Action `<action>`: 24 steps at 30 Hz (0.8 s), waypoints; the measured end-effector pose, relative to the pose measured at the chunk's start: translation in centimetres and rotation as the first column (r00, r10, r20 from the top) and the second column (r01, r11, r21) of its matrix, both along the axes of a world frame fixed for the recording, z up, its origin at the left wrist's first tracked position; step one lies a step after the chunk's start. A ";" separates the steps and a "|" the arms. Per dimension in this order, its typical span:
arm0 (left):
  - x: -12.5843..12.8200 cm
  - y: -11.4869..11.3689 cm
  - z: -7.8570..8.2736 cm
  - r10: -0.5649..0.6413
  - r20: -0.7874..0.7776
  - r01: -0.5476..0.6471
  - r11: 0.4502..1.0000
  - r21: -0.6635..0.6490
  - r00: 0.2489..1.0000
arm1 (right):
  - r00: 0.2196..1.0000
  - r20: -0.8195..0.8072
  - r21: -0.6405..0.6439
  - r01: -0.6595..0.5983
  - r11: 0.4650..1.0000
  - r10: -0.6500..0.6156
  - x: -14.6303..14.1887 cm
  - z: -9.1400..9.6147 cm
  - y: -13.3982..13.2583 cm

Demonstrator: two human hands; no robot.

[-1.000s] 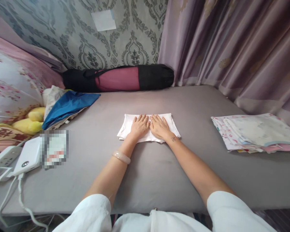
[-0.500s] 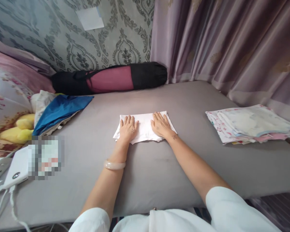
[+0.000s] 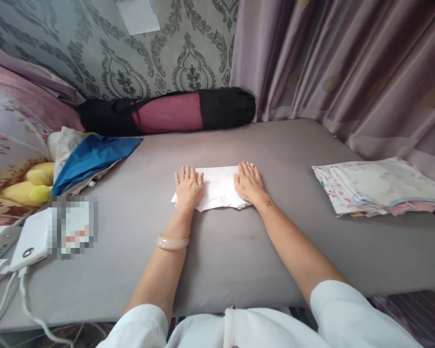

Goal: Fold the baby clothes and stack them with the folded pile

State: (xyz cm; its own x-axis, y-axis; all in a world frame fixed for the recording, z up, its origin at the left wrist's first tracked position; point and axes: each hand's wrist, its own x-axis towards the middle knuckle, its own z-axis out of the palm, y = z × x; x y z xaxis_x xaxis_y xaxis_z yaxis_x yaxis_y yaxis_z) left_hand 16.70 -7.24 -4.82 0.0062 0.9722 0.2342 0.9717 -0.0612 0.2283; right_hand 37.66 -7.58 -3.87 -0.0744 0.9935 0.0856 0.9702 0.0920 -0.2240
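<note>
A folded white cloth point(image 3: 217, 188) lies flat on the grey bed sheet point(image 3: 239, 241) in the middle of the view. My left hand point(image 3: 188, 186) rests palm down on the cloth's left end, fingers stretched out. My right hand point(image 3: 249, 182) presses flat on its right end, fingers also stretched. A pale bangle sits on my left wrist. Neither hand holds anything.
A stack of folded patterned cloths point(image 3: 380, 186) lies at the right. A black and maroon rolled bag point(image 3: 166, 113) lies along the wall. A blue cloth point(image 3: 90, 157), a yellow soft toy point(image 3: 31, 186) and a white power bank with cable point(image 3: 31, 239) sit at the left. Curtains hang right.
Both hands slid apart from the cloth's middle out to its left and right ends, smoothing it flat.
</note>
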 end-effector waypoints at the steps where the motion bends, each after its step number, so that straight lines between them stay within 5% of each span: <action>1: -0.1 0.0 -0.1 0.007 0.007 -0.007 1.000 -0.005 1.000 | 1.000 0.005 -0.011 0.013 1.000 -0.013 0.1 -0.1 0.1; 10: -0.1 0.1 0.2 0.033 -0.040 -0.037 0.993 -0.112 0.999 | 0.999 0.040 -0.076 0.037 0.996 -0.034 0.1 0.2 0.0; 16: -1.4 0.3 0.5 0.131 0.011 -0.131 0.991 -0.016 0.991 | 0.993 0.065 -0.034 0.098 0.995 -0.096 1.5 0.1 0.4; 24: -2.1 0.4 0.0 0.107 0.061 -0.100 0.989 -0.107 0.992 | 0.994 0.045 -0.086 0.107 0.991 -0.103 2.2 -0.4 0.6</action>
State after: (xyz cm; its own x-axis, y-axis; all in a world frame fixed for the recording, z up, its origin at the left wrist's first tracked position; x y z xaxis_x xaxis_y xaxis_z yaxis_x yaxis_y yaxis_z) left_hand 14.63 -6.83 -4.79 -0.1084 0.9858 0.1284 0.9538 0.0667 0.2929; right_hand 39.87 -6.97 -4.28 0.0292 0.9996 -0.0033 0.9819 -0.0293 -0.1872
